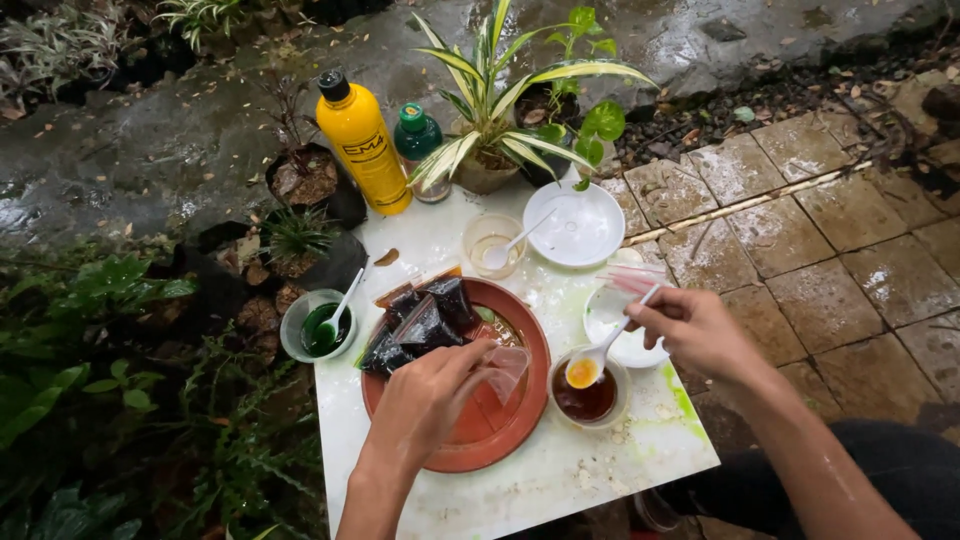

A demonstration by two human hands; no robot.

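My left hand (432, 395) hovers over a round terracotta plate (500, 440) and pinches a small clear plastic bag (507, 368) open. My right hand (695, 330) holds a white plastic spoon (592, 365) carrying amber liquid just above a clear cup of dark brown liquid (586, 398). Several filled dark plastic pouches (420, 322) lie on the plate's far left part. All of it rests on a small white table (560, 480).
A cup of green liquid with a spoon (318, 326) sits at the table's left edge. A clear cup with a spoon (492, 245), a white bowl (575, 226), a yellow bottle (364, 142), a green-capped bottle (417, 135) and a potted plant (487, 150) stand at the back. Wet paving lies right.
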